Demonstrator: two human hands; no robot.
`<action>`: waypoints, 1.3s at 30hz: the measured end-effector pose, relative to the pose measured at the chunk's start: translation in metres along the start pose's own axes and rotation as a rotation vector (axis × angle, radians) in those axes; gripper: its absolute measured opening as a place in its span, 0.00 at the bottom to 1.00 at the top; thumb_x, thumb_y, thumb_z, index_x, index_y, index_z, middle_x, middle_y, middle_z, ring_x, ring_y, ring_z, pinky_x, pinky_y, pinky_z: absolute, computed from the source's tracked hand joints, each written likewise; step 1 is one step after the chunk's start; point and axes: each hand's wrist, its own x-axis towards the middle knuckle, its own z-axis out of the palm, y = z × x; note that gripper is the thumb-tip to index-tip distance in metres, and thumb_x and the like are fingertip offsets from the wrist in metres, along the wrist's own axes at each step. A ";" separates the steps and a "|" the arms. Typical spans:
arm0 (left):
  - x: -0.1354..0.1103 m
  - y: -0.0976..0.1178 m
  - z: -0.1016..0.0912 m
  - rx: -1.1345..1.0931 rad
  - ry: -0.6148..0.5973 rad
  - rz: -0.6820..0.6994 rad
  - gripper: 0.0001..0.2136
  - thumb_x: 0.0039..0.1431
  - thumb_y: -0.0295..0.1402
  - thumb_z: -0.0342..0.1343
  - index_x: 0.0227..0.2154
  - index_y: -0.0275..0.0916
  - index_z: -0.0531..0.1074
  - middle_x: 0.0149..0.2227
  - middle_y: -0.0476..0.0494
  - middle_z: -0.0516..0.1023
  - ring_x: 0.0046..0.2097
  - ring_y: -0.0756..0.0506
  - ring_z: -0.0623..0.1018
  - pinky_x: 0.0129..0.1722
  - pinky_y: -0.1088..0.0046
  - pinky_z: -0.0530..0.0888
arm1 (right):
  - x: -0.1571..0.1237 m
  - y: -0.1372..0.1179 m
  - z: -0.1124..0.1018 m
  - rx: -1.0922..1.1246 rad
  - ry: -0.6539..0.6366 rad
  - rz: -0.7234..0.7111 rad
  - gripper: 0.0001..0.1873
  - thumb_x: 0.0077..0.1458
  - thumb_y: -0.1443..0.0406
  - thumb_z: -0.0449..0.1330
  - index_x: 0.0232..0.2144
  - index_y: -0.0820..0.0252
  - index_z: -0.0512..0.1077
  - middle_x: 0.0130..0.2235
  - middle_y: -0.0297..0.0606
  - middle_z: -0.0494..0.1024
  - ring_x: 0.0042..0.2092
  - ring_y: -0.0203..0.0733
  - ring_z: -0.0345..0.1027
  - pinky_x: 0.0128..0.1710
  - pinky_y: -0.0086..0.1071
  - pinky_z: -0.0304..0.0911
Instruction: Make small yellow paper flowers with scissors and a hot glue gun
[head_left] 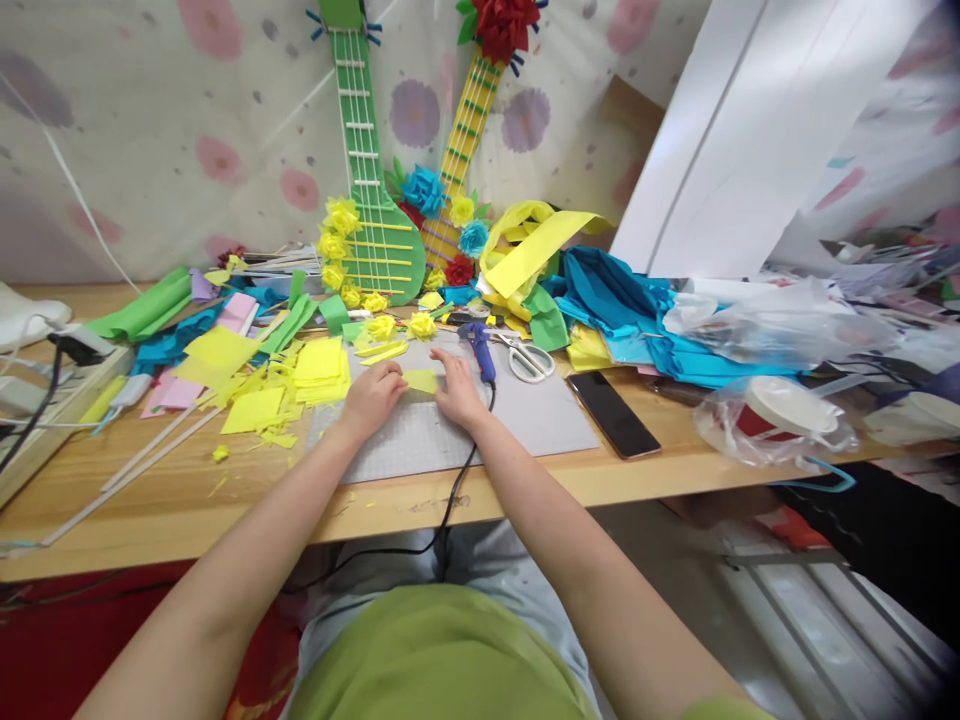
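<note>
A small piece of yellow crepe paper [421, 380] stretches between my two hands, just above a grey board. My left hand [373, 400] pinches its left end with curled fingers. At the other end, my right hand [457, 392] has the paper between thumb and fingers, with a forefinger partly extended. A stack of yellow paper squares [321, 370] lies left of my left hand. Folded yellow strips [382, 351] and yellow paper flowers [421, 325] are just beyond my hands. A blue glue gun [478, 348] rests right behind my right hand, beside white-handled scissors [531, 362].
The grey board [555, 425] lies on the wooden table [247, 490]. A phone [613, 415] and a bagged cup [780, 415] are at right. A black cord [456, 485] crosses the front edge. Paper-covered green [386, 255] and yellow [466, 130] instruments lean at the back.
</note>
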 end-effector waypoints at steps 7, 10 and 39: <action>-0.002 0.001 -0.004 -0.132 -0.013 -0.125 0.06 0.56 0.34 0.49 0.27 0.40 0.67 0.38 0.43 0.72 0.43 0.45 0.71 0.44 0.68 0.67 | -0.001 0.000 0.002 0.014 -0.133 -0.006 0.29 0.43 0.70 0.54 0.51 0.58 0.60 0.41 0.36 0.74 0.47 0.42 0.63 0.50 0.38 0.56; -0.004 -0.003 -0.003 -0.186 -0.026 -0.169 0.06 0.54 0.36 0.52 0.28 0.40 0.66 0.37 0.44 0.71 0.42 0.45 0.71 0.43 0.69 0.68 | 0.001 0.005 0.005 -0.018 -0.087 0.075 0.21 0.48 0.69 0.54 0.47 0.59 0.64 0.36 0.36 0.73 0.43 0.41 0.65 0.46 0.36 0.58; -0.010 -0.003 -0.013 -0.149 -0.049 -0.657 0.22 0.51 0.37 0.53 0.50 0.44 0.59 0.33 0.51 0.76 0.36 0.46 0.75 0.31 0.72 0.64 | 0.007 -0.006 0.015 -0.196 -0.045 0.256 0.30 0.52 0.66 0.53 0.57 0.65 0.52 0.35 0.41 0.75 0.42 0.46 0.67 0.45 0.39 0.58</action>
